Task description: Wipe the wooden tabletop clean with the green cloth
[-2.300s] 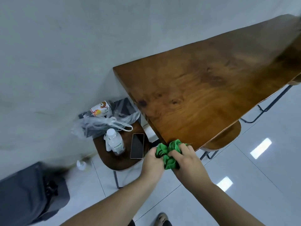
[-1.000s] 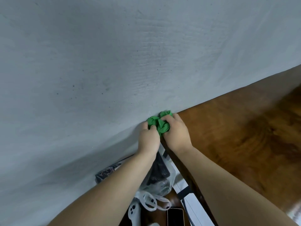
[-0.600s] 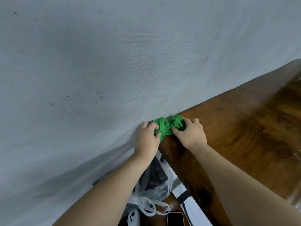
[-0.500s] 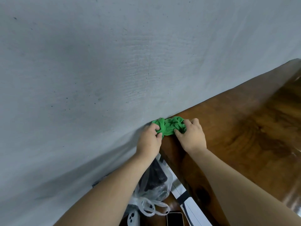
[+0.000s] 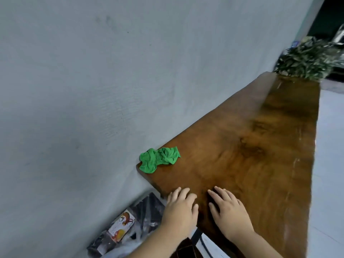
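The green cloth (image 5: 159, 158) lies crumpled on the near-left corner of the wooden tabletop (image 5: 251, 146), right against the grey wall. Neither hand touches it. My left hand (image 5: 180, 209) hovers at the table's near end, palm down, fingers apart, holding nothing. My right hand (image 5: 228, 211) is flat over the wood beside it, fingers spread, also holding nothing. Both hands are well short of the cloth, nearer to me.
A grey wall (image 5: 93, 90) runs along the table's left side. A leafy plant (image 5: 307, 62) stands at the far end. Below the near end are a plastic bag (image 5: 130, 237) with a printed carton (image 5: 121, 228) and dark items. Pale floor lies to the right.
Both hands have let go of the cloth and drawn back toward me; the cloth now lies alone at the corner. The view has swung right along the table.
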